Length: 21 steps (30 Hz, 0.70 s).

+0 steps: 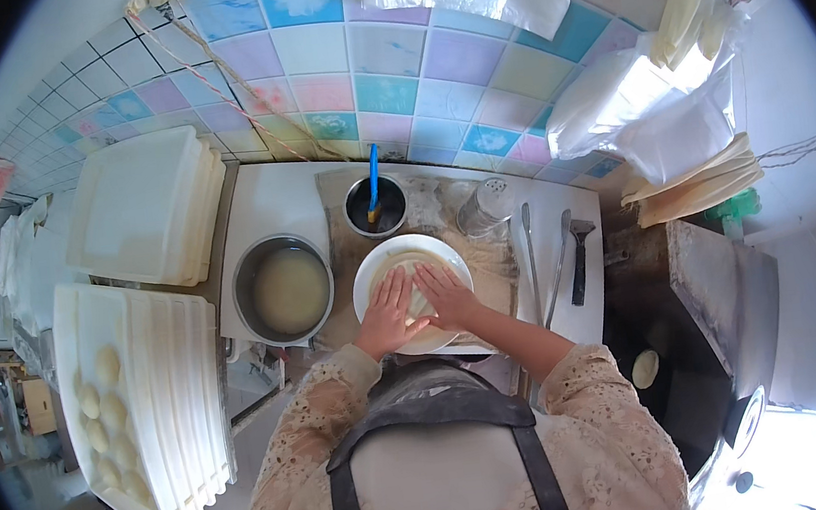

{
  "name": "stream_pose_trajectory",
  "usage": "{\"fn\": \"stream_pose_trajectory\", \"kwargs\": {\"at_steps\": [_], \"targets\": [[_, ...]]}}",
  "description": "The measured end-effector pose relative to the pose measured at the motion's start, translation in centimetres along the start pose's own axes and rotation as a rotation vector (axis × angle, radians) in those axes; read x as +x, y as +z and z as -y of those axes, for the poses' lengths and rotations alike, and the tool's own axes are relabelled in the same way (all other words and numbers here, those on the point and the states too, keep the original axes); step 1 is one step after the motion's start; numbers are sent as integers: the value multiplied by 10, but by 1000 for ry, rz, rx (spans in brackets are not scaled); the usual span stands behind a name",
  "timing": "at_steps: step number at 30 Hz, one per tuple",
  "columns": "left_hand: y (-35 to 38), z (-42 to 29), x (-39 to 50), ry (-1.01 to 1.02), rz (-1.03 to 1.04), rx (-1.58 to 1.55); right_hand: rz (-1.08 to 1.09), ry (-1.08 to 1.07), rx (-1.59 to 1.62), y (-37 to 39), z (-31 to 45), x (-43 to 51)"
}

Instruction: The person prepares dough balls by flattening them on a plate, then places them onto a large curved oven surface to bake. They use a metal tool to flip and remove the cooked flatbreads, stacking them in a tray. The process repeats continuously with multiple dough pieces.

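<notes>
My left hand (388, 312) and my right hand (448, 299) lie flat, palms down, on a pale disc of dough (419, 303). Thumbs nearly meet, and the fingers point away from me. Under the dough is a round white plate (361, 290), its rim showing around both hands. Part of the dough is hidden beneath my palms. Just beyond the plate stands a small metal pot (353, 220) with dark contents and a blue-handled brush (374, 172) in it. A larger metal pot (241, 304) of cloudy liquid sits left of the plate.
A clear shaker jar (482, 210), two thin metal rods (531, 263) and a black-handled scraper (580, 269) lie at right. Stacked white trays (178, 387), the top one bearing several dough balls (108, 365), stand at left. One flat dough round (645, 369) rests on a dark surface at right.
</notes>
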State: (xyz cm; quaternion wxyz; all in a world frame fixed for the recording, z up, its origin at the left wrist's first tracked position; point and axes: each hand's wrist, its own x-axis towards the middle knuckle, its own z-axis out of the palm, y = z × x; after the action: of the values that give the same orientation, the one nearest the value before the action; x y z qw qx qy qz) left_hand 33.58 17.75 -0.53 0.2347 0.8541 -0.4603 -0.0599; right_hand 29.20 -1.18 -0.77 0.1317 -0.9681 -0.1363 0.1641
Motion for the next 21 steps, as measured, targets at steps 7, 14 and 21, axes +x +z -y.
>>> {"fn": "stream_pose_trajectory", "kwargs": {"at_steps": [7,14,21], "targets": [[-5,13,-8,-715,-192,-1658,-245,47,37,2,26,15],[-31,32,-8,-747,-49,-1686,-414,111,-6,-6,42,19],[-38,31,-6,-785,-12,-1685,-38,43,93,-5,44,13]]}}
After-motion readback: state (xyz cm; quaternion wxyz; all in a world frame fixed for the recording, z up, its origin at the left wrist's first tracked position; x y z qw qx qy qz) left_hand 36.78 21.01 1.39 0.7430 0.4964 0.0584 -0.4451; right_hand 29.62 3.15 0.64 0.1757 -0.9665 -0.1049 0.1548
